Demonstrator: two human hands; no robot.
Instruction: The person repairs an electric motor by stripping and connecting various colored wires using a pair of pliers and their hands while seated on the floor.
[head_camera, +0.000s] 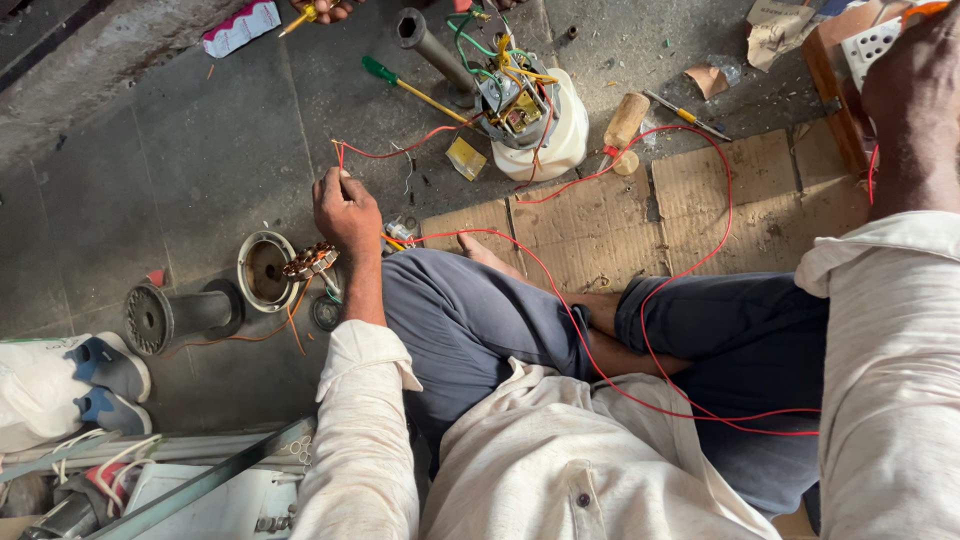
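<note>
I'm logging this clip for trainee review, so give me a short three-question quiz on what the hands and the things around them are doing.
1. True or false: the left hand pinches the thin red wire.
2. Which lies nearest the white round motor housing with exposed wiring?
A. blue and white shoes
B. green-handled screwdriver with yellow shaft
C. dark ribbed metal cylinder
3. What surface lies under the bare foot?

Key:
1. True; the wire end sticks up from its fingertips.
2. B
3. Flattened brown cardboard sheet on the grey floor. The right hand reaches to the upper right edge; its grip cannot be told.
</note>
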